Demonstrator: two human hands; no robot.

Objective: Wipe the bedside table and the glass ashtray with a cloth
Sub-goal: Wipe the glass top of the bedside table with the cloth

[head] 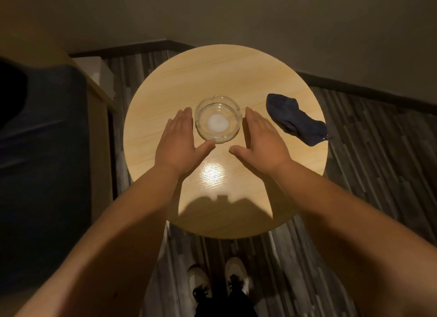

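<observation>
Sitting near the middle of the round wooden tabletop (165, 85) is the glass ashtray (218, 118). It is clear and round, with a pale white patch at the bottom. Two bare hands lie flat on either side of it. The left hand (178, 141) is just beside the ashtray's left edge, and the right hand (261, 140) is just beside its right edge. The fingers of both hands are straight and close together, and each thumb sticks out toward the other below the ashtray. Neither grip holds anything; both are wide open. I cannot tell if the fingers touch the glass.

To the right, near the edge of the tabletop, lies the dark blue cloth (295, 120). It is crumpled, and one end hangs a little over the edge. It is apart from the right hand.

A bright spot of light shines on the wood between the wrists. Down on the striped floor (366, 137) are two pale shoes (236, 275).
</observation>
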